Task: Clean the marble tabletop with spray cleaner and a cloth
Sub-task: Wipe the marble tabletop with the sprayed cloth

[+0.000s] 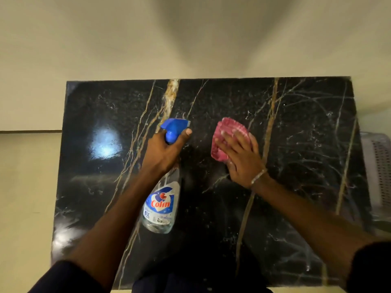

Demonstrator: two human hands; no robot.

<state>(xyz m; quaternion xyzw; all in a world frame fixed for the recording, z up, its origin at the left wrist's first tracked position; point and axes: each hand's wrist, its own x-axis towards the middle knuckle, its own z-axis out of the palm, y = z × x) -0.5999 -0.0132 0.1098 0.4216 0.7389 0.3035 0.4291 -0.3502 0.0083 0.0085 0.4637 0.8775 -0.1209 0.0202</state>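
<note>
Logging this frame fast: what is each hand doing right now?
Left hand: closed around the spray bottle at its neck.
Right hand: open, fingers spread, pressing the pink cloth flat on the marble tabletop.

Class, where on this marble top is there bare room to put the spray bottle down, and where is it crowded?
Bare patches: the tabletop left of the left hand, around the light glare, and right of the right hand, toward the right edge. Crowded: the middle, where the spray bottle and pink cloth sit close together.
</note>
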